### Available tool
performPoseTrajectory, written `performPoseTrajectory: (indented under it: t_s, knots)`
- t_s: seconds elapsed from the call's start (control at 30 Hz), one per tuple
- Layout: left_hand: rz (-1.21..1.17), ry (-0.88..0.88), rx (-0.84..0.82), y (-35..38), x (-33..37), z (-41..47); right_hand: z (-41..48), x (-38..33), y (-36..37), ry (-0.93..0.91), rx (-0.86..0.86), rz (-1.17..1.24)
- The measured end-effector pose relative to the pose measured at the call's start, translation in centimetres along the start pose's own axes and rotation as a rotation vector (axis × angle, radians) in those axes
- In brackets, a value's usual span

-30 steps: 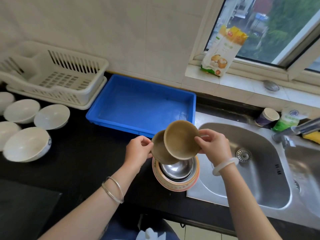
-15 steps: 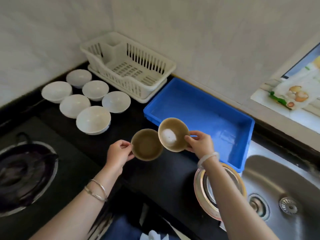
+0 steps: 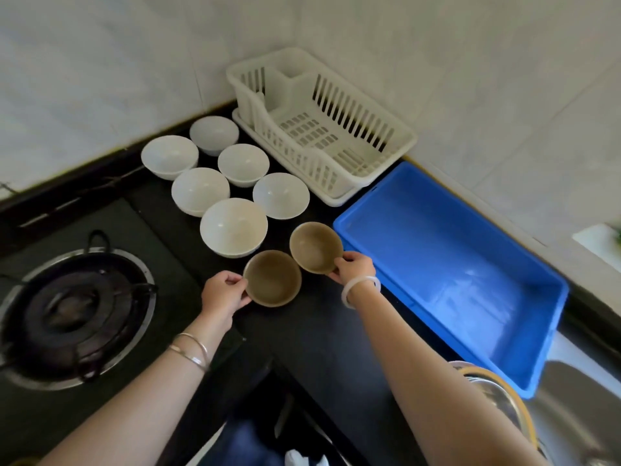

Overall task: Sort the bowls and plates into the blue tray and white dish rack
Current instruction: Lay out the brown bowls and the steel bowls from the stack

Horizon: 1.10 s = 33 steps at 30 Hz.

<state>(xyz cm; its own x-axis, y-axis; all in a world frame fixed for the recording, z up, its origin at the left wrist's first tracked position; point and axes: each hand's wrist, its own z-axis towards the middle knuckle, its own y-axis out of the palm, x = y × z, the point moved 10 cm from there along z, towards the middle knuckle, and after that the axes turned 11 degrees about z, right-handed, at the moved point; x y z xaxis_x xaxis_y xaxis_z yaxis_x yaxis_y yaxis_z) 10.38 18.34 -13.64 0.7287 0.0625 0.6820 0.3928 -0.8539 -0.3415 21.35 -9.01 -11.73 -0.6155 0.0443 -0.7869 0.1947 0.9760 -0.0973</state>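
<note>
My left hand (image 3: 224, 292) grips the rim of a brown bowl (image 3: 272, 278), held low over the black counter. A second brown bowl (image 3: 315, 247) is pinched at its near rim by my right hand (image 3: 353, 268), just left of the blue tray (image 3: 551, 287), which holds nothing. Several white bowls (image 3: 233, 227) stand upright in a cluster behind the brown ones. The white dish rack (image 3: 336, 176) sits against the wall, with nothing in it. A stack with a metal bowl inside a pink-rimmed bowl (image 3: 500, 388) shows partly behind my right forearm.
A gas burner (image 3: 72, 312) with a black pan support fills the left of the black counter (image 3: 322, 338). The steel sink (image 3: 578, 412) lies at the lower right. Tiled walls meet in a corner behind the rack.
Both hands carried the brown bowls left from above the stack by the sink and lowered them beside the white bowls. The view swung left, so the stack now sits at the lower right.
</note>
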Motion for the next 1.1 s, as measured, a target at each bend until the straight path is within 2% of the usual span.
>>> performPoseTrajectory:
  t_s: [0.33,0.77,1.1]
  knots:
    - [0.007,-0.013,0.012,-0.5,-0.7,1.3,2.2,2.3,1.9,0.165,0.024,0.055]
    - [-0.030,-0.030,0.052,-0.2,-0.5,0.6,2.5,1.8,3.6,0.153,-0.039,0.063]
    - [-0.057,-0.022,0.072,-0.5,-0.2,0.2,1.2,2.1,3.9,0.233,-0.097,0.166]
